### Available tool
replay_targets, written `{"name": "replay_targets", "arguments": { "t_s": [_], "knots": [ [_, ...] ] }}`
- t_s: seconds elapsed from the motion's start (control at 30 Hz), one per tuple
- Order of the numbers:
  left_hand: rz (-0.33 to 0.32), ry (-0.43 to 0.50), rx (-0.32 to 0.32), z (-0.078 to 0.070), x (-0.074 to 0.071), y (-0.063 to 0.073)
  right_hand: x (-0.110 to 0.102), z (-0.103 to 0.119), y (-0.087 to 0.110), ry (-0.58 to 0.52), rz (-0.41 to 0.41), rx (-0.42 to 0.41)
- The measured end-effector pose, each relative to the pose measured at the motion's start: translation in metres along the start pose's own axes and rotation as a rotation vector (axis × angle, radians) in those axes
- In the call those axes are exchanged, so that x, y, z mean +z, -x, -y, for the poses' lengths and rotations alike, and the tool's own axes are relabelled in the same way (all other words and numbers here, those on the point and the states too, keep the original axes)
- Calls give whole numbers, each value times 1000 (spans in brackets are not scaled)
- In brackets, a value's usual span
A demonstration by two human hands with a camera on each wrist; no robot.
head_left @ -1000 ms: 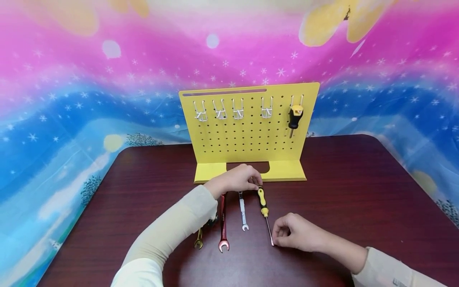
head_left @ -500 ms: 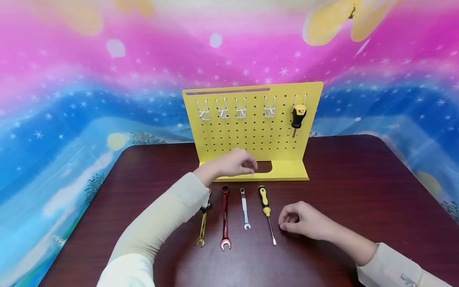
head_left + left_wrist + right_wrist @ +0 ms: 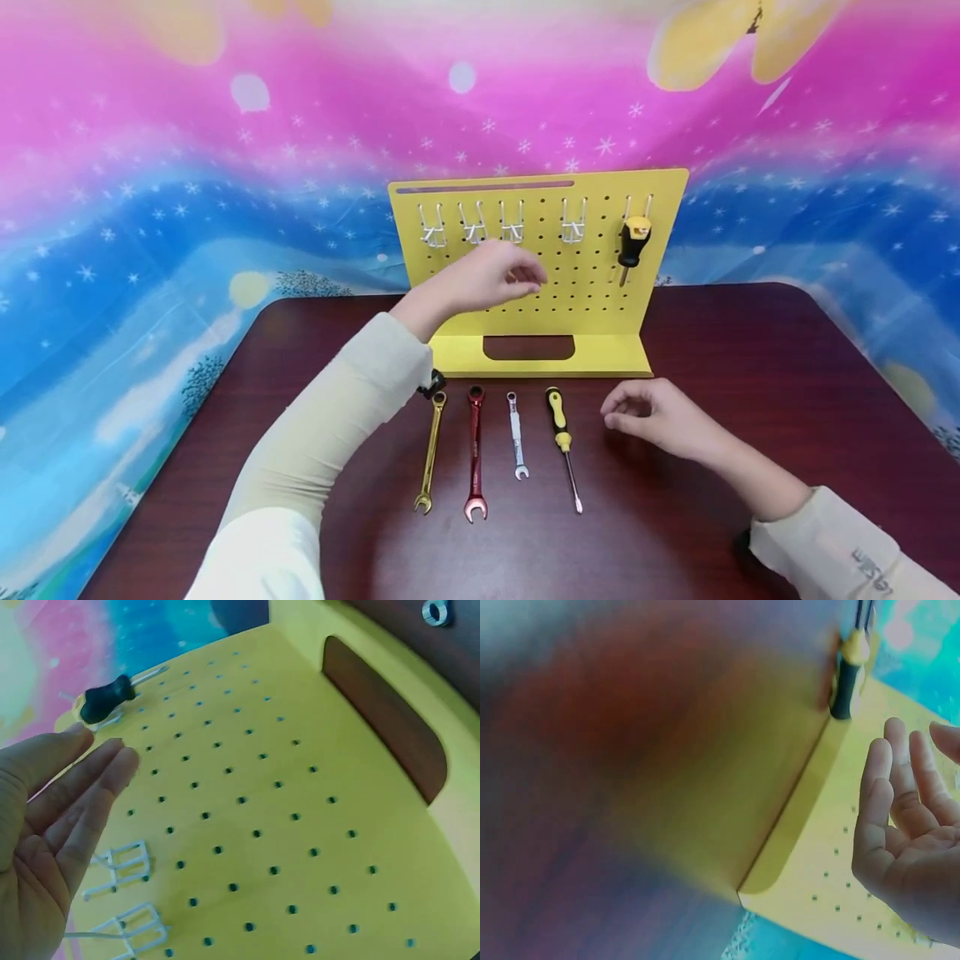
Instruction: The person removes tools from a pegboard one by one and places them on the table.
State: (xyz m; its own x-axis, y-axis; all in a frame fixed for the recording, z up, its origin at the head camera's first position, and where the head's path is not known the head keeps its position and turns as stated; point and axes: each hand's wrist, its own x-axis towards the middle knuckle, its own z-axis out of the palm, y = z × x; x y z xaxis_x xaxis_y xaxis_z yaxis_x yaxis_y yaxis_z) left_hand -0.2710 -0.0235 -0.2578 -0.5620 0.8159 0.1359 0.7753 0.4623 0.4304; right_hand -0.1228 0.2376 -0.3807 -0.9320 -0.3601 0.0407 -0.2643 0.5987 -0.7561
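Observation:
My left hand (image 3: 487, 275) is raised in front of the yellow pegboard (image 3: 600, 287), fingers loosely bent and holding nothing. Below its hooks in the left wrist view, the same hand (image 3: 64, 802) shows no tool between thumb and fingers. My right hand (image 3: 667, 417) hovers right of a yellow-and-black screwdriver (image 3: 559, 425), apart from it and holding nothing. Left of that screwdriver lie a small silver wrench (image 3: 516, 433), a red wrench (image 3: 476, 450) and a gold wrench (image 3: 431, 454), roughly parallel. A short black-and-yellow screwdriver (image 3: 634, 240) hangs from the pegboard's right hook.
Several white wire hooks (image 3: 573, 229) stick out along the upper board, the left ones partly near my left hand. The board's base (image 3: 607, 358) stands on the dark wooden table (image 3: 300, 417). A printed cloth (image 3: 187, 208) hangs behind.
My left hand has left the screwdriver's handle end and risen to the board's middle. The right hand has moved away from the screwdriver's tip, back and to the right. The gold wrench is now uncovered.

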Motion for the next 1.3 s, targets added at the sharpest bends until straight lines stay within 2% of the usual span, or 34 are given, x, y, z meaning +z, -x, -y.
{"name": "replay_targets", "arguments": {
  "t_s": [0.27, 0.43, 0.53, 0.97, 1.3],
  "knots": [
    [-148, 21, 32, -12, -22, -11, -26, -3, -6, -27, -127, 60],
    [-196, 33, 89, -20, -28, -20, -38, -9, -11, -45, -176, 126],
    [-219, 38, 101, -25, -30, -26, -42, -12, -17, -40, -211, 152],
    [-226, 103, 47, -39, -27, -65, -48, -23, -50, -81, -361, 221],
    [-235, 118, 22, -44, -15, -88, -49, -28, -69, -283, -455, 270]
  ]
}}
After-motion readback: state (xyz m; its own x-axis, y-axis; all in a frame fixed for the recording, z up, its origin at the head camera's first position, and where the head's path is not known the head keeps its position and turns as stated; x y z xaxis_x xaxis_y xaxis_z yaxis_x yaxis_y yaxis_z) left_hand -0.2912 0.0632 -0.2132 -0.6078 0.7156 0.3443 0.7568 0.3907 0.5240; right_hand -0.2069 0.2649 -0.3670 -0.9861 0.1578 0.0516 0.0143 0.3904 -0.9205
